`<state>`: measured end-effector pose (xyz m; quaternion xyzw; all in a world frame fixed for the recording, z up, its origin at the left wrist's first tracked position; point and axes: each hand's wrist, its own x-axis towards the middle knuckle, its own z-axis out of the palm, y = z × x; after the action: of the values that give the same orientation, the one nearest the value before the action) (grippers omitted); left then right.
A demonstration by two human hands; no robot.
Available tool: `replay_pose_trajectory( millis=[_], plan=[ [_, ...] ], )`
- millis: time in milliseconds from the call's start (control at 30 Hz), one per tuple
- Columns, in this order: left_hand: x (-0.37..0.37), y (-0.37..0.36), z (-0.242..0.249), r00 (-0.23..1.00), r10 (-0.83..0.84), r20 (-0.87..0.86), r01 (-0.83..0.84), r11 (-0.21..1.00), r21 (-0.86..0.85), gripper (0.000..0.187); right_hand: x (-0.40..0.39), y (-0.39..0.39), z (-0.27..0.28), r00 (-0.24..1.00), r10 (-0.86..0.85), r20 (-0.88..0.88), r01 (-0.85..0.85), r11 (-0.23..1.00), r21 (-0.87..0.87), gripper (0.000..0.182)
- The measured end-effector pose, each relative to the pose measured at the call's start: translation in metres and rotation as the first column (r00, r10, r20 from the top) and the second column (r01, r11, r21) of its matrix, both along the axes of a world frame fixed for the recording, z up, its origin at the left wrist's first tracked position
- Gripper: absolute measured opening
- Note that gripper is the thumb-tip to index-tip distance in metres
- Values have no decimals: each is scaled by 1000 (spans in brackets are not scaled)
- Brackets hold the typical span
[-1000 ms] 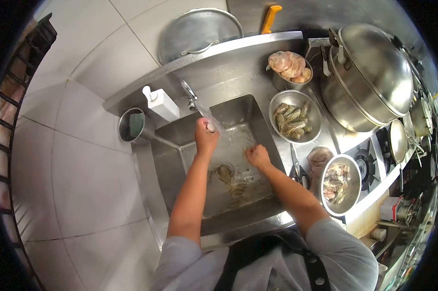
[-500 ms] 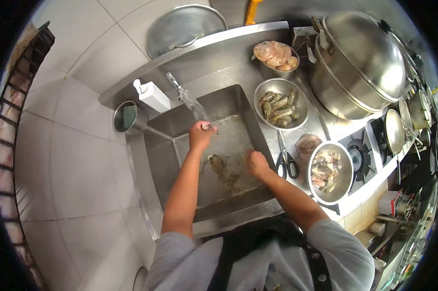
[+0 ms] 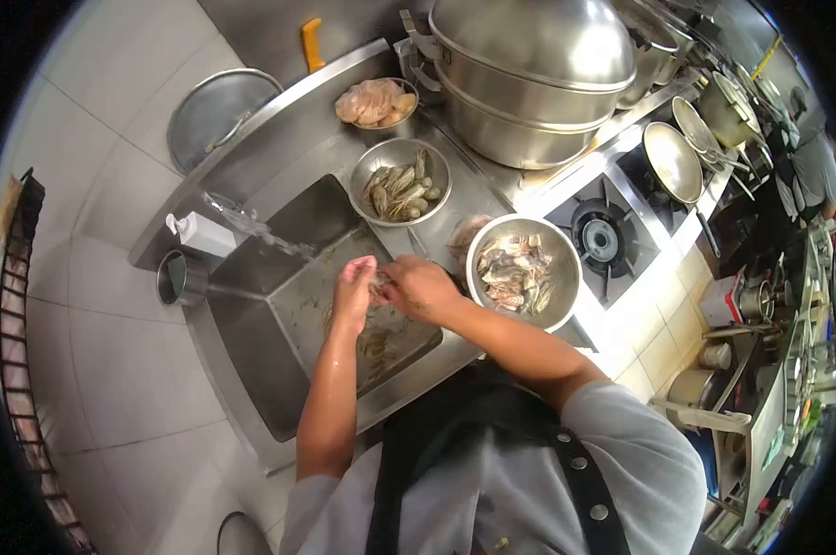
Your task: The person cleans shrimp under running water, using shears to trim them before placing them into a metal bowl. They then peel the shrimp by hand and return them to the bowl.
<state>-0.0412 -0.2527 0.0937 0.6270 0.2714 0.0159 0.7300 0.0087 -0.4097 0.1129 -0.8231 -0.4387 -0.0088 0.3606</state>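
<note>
A small greyish raw prawn [image 3: 378,289] is held between the two hands over the right part of the rectangular stainless-steel sink [image 3: 242,361], just below the stream of water [image 3: 279,242] that is poured from the tap [image 3: 216,200]. The left hand [image 3: 354,292] is closed loosely around the prawn from the left, fingers curled; the right hand [image 3: 420,287] is pressed against it from the right, its fingers bent onto the same piece. Most of the prawn is hidden by the fingers, so only a pale, wet sliver can be made out, and head or tail cannot be told apart.

More pale grey prawns [image 3: 373,344] are seen lying on the sink floor directly beneath the hands. Just beside the right hand, on the steel counter, a round steel bowl of pinkish-grey shellfish pieces [image 3: 523,274] is set. Further back, a second round steel bowl of whole grey prawns [image 3: 400,192] is placed at the sink's far edge, and behind it a smaller bowl of pale pink meat [image 3: 375,103].

A white pump dispenser [image 3: 199,235] is stood at the left of the tap; no writing can be read on it, nor anywhere else in view. A large domed steel steamer pot [image 3: 529,74] is placed at the back right.
</note>
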Motion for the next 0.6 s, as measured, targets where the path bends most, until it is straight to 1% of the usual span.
replay_pose_trajectory(
  millis=[33,67,133,167,200,233,267,333,367,433,467,533,567,600],
  plan=[
    [3,-10,3,998,-59,27,59,998,-4,38,1,-17,9,996,-47,-75,49,999,21,28],
    [4,-21,15,987,-131,88,137,988,-72,38,1,-35,17,985,-88,-151,94,995,39,26],
    [14,-38,33,966,-232,118,243,966,-89,37,5,-73,37,981,-118,-152,139,981,136,26],
    [21,-41,37,967,-222,128,233,969,-79,37,5,-94,49,973,-152,-172,179,972,154,27],
    [29,-42,41,958,-258,124,257,966,24,36,4,-114,58,963,-187,-195,221,960,170,27],
    [37,-42,44,948,-297,114,282,951,127,36,6,-134,62,953,-216,-214,247,961,126,29],
    [46,-39,47,948,-296,120,280,951,135,36,8,-154,63,940,-251,-232,276,958,83,30],
    [68,-32,48,977,-205,52,175,924,340,28,10,-192,49,942,-334,30,335,935,-120,32],
    [82,-25,36,975,-213,54,182,921,346,28,8,-208,39,939,-342,31,343,932,-114,32],
    [118,-7,4,961,-187,206,65,870,489,16,1,-231,23,874,-481,-66,458,863,-214,38],
    [133,-2,-2,957,-198,213,71,869,489,16,-3,-234,25,869,-490,-59,469,857,-211,38],
    [157,-1,-9,964,-240,117,89,701,708,14,-14,-240,29,844,-470,-257,435,881,-185,31],
    [167,-2,-9,970,-231,70,103,660,744,16,-19,-242,23,874,-445,-197,429,895,-118,30],
    [176,-4,-12,968,-240,76,106,662,742,16,-26,-238,27,874,-439,-209,435,898,-65,28]
  ],
)
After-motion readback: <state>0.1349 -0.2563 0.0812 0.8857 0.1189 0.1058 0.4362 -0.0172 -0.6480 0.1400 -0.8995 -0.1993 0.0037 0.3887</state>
